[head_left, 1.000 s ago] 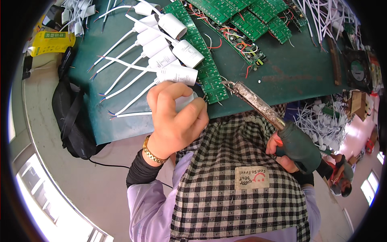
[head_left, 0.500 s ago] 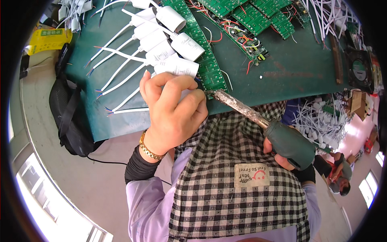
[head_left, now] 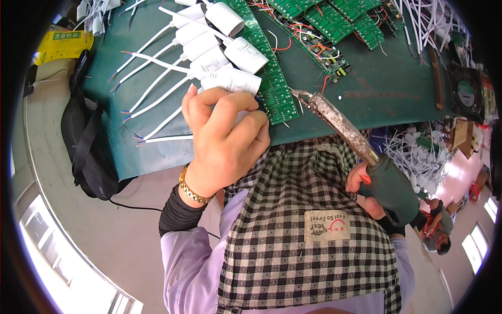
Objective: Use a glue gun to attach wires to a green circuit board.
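My left hand [head_left: 226, 138] is closed, fingers curled round a white cylindrical housing that is mostly hidden; a white cable [head_left: 168, 138] comes out at its left. More white cylindrical housings [head_left: 231, 81] with cables lie in rows just beyond it. Along their right side runs a long green circuit board strip [head_left: 274, 89], its near end beside my left fingertips. My right hand [head_left: 364, 191] grips the dark green handle of a soldering iron [head_left: 342, 125]. The iron's thick, stained metal barrel points up and left. Its bent tip is apart from the strip, a little to the right of it.
Green circuit boards [head_left: 329, 23] with red and white wires are piled at the far middle of the green table mat [head_left: 376, 104]. White cables [head_left: 426, 23] lie at far right, near a black fan [head_left: 467, 93]. A black bag [head_left: 86, 136] hangs at the left edge. Another person [head_left: 438, 225] is at far right.
The soldering iron has lifted off the near end of the circuit board strip and moved right and away from me. My left hand has stayed almost in place.
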The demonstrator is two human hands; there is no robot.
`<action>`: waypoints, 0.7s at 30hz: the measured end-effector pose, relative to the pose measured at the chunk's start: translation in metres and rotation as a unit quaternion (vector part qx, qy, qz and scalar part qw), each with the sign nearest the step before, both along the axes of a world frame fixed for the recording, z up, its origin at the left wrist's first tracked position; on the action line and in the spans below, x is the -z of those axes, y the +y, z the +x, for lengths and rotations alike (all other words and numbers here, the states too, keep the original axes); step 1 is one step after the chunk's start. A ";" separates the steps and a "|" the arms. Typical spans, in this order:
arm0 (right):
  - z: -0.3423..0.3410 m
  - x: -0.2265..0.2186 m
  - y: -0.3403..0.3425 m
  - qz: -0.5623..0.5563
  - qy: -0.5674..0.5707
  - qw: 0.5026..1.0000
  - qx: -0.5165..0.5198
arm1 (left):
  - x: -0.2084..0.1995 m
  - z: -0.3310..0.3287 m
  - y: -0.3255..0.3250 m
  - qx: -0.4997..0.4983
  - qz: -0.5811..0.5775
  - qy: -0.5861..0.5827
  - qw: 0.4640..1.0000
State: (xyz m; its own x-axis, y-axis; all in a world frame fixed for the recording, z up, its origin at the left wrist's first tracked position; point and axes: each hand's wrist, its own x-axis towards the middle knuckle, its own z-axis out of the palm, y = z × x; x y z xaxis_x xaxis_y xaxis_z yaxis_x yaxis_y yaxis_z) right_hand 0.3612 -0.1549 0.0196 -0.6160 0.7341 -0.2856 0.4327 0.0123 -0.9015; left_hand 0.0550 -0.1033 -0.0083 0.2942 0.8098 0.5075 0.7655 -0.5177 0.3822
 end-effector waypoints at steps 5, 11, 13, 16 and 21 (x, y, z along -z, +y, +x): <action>-0.013 -0.007 -0.003 -0.073 0.107 0.983 0.128 | 0.001 0.000 -0.001 -0.001 0.002 0.002 1.000; -0.015 -0.015 0.009 -0.062 0.023 0.997 0.039 | 0.000 0.002 -0.001 -0.005 0.003 0.004 1.000; -0.020 -0.016 0.009 -0.068 0.050 0.995 0.052 | 0.001 0.003 -0.001 -0.006 0.005 0.003 1.000; -0.019 -0.010 0.006 -0.097 0.090 0.988 0.073 | 0.000 0.004 -0.001 -0.007 0.003 0.004 1.000; -0.026 -0.016 0.016 -0.032 0.112 0.993 0.018 | 0.002 0.004 0.000 -0.009 0.006 0.000 1.000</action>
State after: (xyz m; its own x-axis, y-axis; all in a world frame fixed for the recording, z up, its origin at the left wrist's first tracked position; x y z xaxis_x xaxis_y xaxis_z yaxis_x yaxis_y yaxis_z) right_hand 0.3356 -0.1393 0.0356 -0.6428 0.7415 -0.1923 0.2213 -0.0606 -0.9733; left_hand 0.0588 -0.1031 -0.0099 0.2800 0.8086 0.5175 0.7751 -0.5085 0.3751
